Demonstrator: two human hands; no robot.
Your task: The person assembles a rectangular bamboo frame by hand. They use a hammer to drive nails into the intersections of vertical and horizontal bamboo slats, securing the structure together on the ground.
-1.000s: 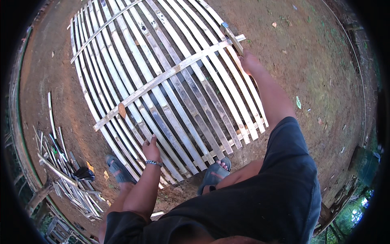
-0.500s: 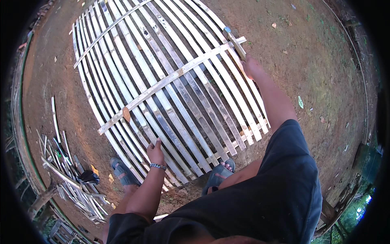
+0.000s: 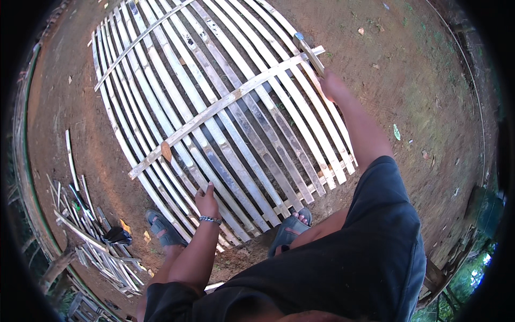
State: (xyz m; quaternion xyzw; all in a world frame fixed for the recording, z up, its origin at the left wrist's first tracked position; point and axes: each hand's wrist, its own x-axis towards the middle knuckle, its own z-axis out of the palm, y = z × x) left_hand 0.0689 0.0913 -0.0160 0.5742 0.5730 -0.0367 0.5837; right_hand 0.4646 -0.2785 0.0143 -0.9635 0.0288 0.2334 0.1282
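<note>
A large panel of pale bamboo slats lies on the ground, joined by crosspieces. My right hand is wrapped round the wooden handle of a hammer. Its bluish metal head is at the panel's right edge, close to the end of the middle crosspiece. Over the near left slats, my left hand is closed, thumb against fingers, a bracelet on its wrist. Whatever may be in its fingers is too small to make out. A brown leaf lies against the middle crosspiece.
Loose bamboo strips lie heaped at the left, with a black bundle among them. My sandalled left foot and right foot stand at the panel's near edge. Brown soil stretches to the right.
The hammer has tilted very slightly, its head a little higher in view. Both hands stay nearly where they were, and the whole view has shifted a touch.
</note>
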